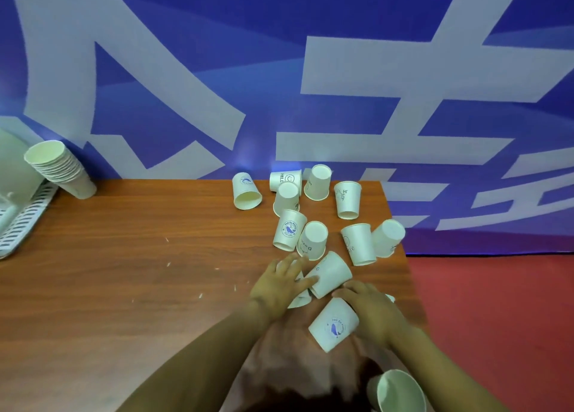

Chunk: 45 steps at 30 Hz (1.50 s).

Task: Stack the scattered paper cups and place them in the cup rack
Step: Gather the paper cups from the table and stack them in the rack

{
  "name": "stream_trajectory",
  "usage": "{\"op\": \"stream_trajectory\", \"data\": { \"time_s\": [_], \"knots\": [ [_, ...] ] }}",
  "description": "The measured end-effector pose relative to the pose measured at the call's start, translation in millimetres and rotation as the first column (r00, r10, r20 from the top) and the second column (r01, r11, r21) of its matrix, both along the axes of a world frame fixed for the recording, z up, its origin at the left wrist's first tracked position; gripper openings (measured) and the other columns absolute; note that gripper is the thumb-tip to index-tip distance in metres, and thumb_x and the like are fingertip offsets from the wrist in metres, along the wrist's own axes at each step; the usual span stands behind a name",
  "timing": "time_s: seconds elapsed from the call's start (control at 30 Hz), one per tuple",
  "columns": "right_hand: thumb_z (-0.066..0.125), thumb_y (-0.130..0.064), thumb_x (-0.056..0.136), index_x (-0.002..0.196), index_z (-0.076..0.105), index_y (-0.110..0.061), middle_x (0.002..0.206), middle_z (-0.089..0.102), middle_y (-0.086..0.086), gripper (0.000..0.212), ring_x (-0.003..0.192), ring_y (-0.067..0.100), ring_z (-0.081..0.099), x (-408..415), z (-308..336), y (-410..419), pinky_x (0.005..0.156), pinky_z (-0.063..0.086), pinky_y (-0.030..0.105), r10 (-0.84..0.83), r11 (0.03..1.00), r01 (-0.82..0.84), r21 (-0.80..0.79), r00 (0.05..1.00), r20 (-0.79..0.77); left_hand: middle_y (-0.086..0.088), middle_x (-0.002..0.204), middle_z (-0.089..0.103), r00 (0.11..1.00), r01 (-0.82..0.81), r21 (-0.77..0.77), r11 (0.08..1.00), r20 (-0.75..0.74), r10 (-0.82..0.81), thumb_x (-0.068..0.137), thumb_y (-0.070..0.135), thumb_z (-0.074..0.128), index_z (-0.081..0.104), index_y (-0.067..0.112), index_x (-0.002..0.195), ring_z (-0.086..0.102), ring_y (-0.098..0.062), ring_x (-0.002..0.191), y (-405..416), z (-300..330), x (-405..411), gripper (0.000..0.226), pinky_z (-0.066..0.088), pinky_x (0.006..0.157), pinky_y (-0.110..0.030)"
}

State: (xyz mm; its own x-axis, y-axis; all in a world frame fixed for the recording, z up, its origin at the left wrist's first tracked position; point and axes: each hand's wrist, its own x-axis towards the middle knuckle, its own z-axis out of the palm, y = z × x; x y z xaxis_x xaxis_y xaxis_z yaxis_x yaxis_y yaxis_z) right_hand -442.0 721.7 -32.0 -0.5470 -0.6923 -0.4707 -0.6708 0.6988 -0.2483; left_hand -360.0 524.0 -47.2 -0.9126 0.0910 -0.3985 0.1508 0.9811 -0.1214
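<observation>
In the head view, your left hand [281, 282] lay at lower centre of the frame, its fingers curled over a tipped cup [330, 275] and pinning another, mostly hidden, beneath the palm; your right hand [371, 307] sat just right of it, fingers bent round the whale-printed cup [335, 324] lying on its side. The scattered cups [310, 212] were strewn across the centre and right of the wooden table [124, 256], some upright, some upended, some tipped; the finished stack [62, 171] leaned at the upper left, against the white cup rack [18, 222]; one more cup [399, 393] sat at the bottom right edge. To nest well, I judged you needed both cups turned mouth the same way, rims aligned; a soft grip would spare the paper walls; slide one straight in, never skewed.
</observation>
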Motion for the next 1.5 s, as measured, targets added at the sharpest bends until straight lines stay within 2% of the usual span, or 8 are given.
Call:
{"op": "stream_trajectory", "data": {
  "time_s": [0.33, 0.5, 0.73, 0.9, 1.17, 1.27, 1.4, 1.5],
  "knots": [
    [0.063, -0.012, 0.074, 0.138, 0.04, -0.028, 0.14, 0.039, -0.007, 0.07, 0.126, 0.016, 0.035, -7.0, -7.8, -11.0, 0.102, 0.034, 0.026, 0.023, 1.0, -0.023, -0.002, 1.0, -0.016, -0.007, 0.159, 0.004, 0.997, -0.077, 0.028, 0.997, 0.015, 0.077, 0.095, 0.015, 0.045, 0.02, 0.018, 0.145, 0.003, -0.03, 0.146, -19.9, -11.7, 10.8, 0.057, 0.022, 0.111, -0.046],
    [0.061, -0.016, 0.077, 0.13, 0.044, -0.026, 0.135, 0.046, -0.007, 0.057, 0.125, 0.015, 0.037, 2.7, 5.3, -17.7, 0.1, 0.032, 0.025, 0.055, 0.998, -0.054, 0.018, 0.997, -0.055, -0.004, 0.145, 0.037, 0.969, -0.246, 0.077, 0.966, 0.048, 0.243, 0.087, 0.031, 0.054, 0.032, 0.017, 0.135, 0.03, -0.027, 0.135, -29.4, -2.6, 38.1, 0.055, 0.028, 0.102, -0.04],
    [0.064, -0.028, 0.082, 0.143, 0.034, -0.027, 0.137, 0.044, -0.001, 0.068, 0.126, 0.018, 0.039, 34.6, 1.3, -43.7, 0.105, 0.035, 0.031, 0.084, 0.988, -0.072, 0.133, 0.993, -0.084, -0.001, 0.137, 0.044, 0.847, -0.523, 0.232, 0.82, 0.036, 0.53, 0.078, 0.057, 0.06, 0.024, 0.029, 0.143, 0.047, -0.028, 0.122, -66.6, 23.8, 100.8, 0.079, 0.037, 0.096, -0.038],
    [0.062, -0.05, 0.08, 0.136, 0.04, -0.026, 0.133, 0.045, 0.001, 0.065, 0.119, 0.019, 0.045, 59.9, -2.1, -75.7, 0.096, 0.041, 0.034, 0.089, 0.991, -0.077, 0.108, 0.989, -0.116, 0.003, 0.13, 0.047, 0.73, -0.636, 0.369, 0.678, 0.001, 0.684, 0.075, 0.05, 0.068, 0.034, 0.025, 0.133, 0.05, -0.026, 0.116, -88.2, 41.0, 142.6, 0.072, 0.041, 0.086, -0.034],
    [0.061, -0.057, 0.075, 0.12, 0.044, -0.032, 0.116, 0.048, -0.007, 0.054, 0.107, 0.014, 0.05, 104.0, 16.9, -137.1, 0.085, 0.043, 0.029, -0.039, 0.999, 0.045, 0.022, 0.981, -0.19, 0.001, 0.132, 0.046, 0.654, -0.551, 0.67, 0.498, -0.025, 0.756, 0.072, 0.045, 0.072, 0.03, 0.024, 0.137, 0.048, -0.025, 0.118, -172.1, 55.2, 181.7, 0.08, 0.046, 0.089, -0.037],
    [0.06, -0.058, 0.074, 0.118, 0.043, -0.034, 0.113, 0.048, -0.009, 0.053, 0.104, 0.014, 0.052, 125.6, 29.8, -171.8, 0.074, 0.04, 0.027, -0.145, 0.989, 0.142, -0.028, 0.968, -0.203, 0.008, 0.122, 0.05, 0.653, -0.467, 0.784, 0.409, -0.005, 0.757, 0.068, 0.047, 0.073, 0.038, 0.032, 0.124, 0.049, -0.021, 0.113, -218.7, 55.5, 201.0, 0.068, 0.048, 0.089, -0.041],
    [0.061, -0.056, 0.075, 0.114, 0.043, -0.033, 0.111, 0.05, -0.009, 0.049, 0.102, 0.013, 0.052, 165.6, 42.9, -232.3, 0.076, 0.043, 0.03, -0.255, 0.965, 0.243, -0.097, 0.956, -0.143, 0.011, 0.114, 0.051, 0.62, -0.454, 0.819, 0.35, 0.009, 0.784, 0.066, 0.047, 0.073, 0.042, 0.035, 0.116, 0.047, -0.02, 0.11, -280.6, 48.8, 242.9, 0.06, 0.048, 0.086, -0.038],
    [0.063, -0.053, 0.075, 0.108, 0.043, -0.031, 0.108, 0.052, -0.01, 0.045, 0.097, 0.012, 0.053, 197.6, 48.6, -278.7, 0.076, 0.045, 0.032, -0.315, 0.941, 0.298, -0.159, 0.944, -0.094, 0.006, 0.122, 0.05, 0.586, -0.469, 0.821, 0.324, 0.015, 0.81, 0.068, 0.042, 0.075, 0.037, 0.033, 0.129, 0.046, -0.021, 0.115, -322.3, 46.7, 269.6, 0.073, 0.045, 0.094, -0.038]
  ]
}}
